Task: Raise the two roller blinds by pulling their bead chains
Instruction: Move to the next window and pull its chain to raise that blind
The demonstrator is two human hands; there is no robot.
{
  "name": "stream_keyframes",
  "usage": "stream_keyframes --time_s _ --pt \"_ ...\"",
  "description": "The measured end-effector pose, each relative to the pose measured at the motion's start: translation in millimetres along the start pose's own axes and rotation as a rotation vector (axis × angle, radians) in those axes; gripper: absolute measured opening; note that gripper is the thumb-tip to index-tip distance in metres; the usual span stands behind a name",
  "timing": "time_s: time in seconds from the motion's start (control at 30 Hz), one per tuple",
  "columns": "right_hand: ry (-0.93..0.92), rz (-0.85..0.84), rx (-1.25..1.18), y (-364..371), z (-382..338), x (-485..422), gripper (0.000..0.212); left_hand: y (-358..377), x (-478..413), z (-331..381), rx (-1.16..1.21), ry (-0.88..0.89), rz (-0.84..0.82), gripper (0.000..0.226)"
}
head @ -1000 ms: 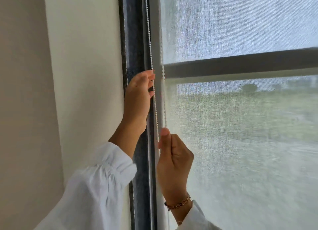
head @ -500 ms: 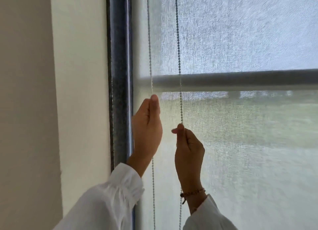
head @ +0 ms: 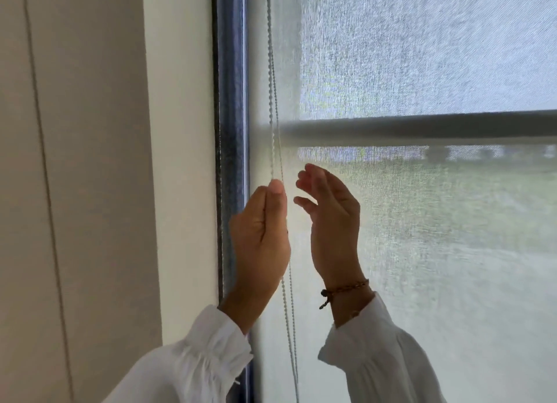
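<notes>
1. At the left edge of the window, the bead chain [head: 275,101] hangs down in two thin strands in front of the roller blind [head: 422,252].
2. The left hand [head: 259,240] pinches one strand between thumb and fingers.
3. The right hand [head: 331,222] is just beside the chain, fingers spread apart, holding nothing.
4. A dark bar [head: 422,128] shows through the blind above both hands.
5. A bracelet [head: 343,289] sits on the right wrist.
</notes>
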State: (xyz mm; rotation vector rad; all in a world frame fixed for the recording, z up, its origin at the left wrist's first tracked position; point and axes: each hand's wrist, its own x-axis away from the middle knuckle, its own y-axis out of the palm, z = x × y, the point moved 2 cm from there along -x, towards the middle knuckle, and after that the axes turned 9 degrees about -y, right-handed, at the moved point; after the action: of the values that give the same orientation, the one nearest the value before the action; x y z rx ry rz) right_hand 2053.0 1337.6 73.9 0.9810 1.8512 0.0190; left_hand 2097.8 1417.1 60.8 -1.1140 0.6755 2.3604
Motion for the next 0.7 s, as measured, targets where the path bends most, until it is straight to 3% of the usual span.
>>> stream_keyframes --time_s 0.2,0.4,0.57,0.7 --pt "0.127 -0.139 -0.108 21 -7 4 0.023 -18 41 -6 -0.165 0.055 -0.036 0.044" --pt "0.258 -0.253 -0.282 54 -31 -5 0.025 -46 88 -49 -0.371 -0.005 -0.096 0.045" --pt "0.117 -0.114 -0.127 78 -27 -4 0.03 -61 79 -66 -0.383 -0.039 -0.175 0.053" --pt "-0.148 -0.031 0.026 89 -20 3 0.032 -68 60 -74 -0.107 -0.313 -0.294 0.052"
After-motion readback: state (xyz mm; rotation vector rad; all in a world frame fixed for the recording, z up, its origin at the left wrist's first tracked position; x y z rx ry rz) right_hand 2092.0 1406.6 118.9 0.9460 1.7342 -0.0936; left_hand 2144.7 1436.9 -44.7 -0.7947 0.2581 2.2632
